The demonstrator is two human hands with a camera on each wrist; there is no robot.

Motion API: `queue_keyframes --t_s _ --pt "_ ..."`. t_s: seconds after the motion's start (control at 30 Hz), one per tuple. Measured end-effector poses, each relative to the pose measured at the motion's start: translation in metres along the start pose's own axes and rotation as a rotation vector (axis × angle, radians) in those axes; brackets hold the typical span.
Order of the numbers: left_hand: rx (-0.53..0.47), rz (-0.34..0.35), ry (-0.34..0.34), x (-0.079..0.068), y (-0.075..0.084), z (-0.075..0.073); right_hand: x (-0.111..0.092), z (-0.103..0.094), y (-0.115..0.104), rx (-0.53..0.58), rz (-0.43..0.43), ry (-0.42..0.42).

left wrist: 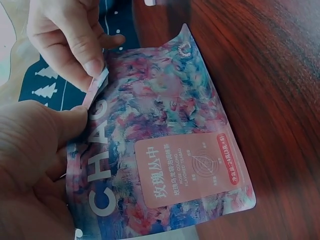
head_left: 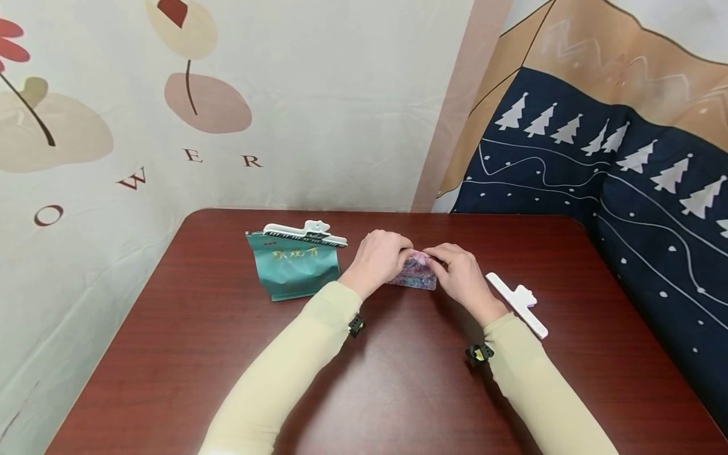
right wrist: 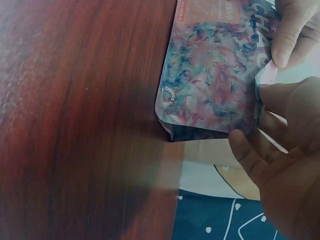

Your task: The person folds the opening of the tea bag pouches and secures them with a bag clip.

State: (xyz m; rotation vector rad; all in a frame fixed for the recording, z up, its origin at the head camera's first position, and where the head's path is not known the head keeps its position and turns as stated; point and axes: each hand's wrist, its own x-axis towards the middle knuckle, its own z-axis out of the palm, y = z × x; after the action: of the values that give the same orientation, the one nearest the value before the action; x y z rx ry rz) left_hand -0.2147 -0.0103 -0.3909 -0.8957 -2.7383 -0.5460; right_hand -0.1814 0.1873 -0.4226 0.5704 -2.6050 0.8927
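A pink and blue patterned tea bag pouch (left wrist: 165, 100) stands on the table between both hands, its top edge folded over. My left hand (head_left: 380, 258) pinches the folded top on its left part. On the other side, my right hand (head_left: 462, 278) pinches the same top edge near its right end. In the left wrist view, thumbs of both hands press at the fold, close to each other. The pouch's printed front with a pink label (left wrist: 187, 170) faces me. Part of its upper edge is hidden behind the fingers.
Left of the hands stands a teal pouch (head_left: 296, 272) with a white sealing clip (head_left: 307, 234) across its top. A second white clip (head_left: 517, 304) lies on the reddish-brown table (head_left: 398, 392), beside my right forearm. Printed cloth hangs behind the table's far edge.
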Motion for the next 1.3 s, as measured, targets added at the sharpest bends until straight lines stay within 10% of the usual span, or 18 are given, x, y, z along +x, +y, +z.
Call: queue_keyframes --t_s 1.3 --pt "0.239 -0.008 0.007 0.004 0.008 0.006 0.01 0.008 -0.002 0.046 0.155 0.036"
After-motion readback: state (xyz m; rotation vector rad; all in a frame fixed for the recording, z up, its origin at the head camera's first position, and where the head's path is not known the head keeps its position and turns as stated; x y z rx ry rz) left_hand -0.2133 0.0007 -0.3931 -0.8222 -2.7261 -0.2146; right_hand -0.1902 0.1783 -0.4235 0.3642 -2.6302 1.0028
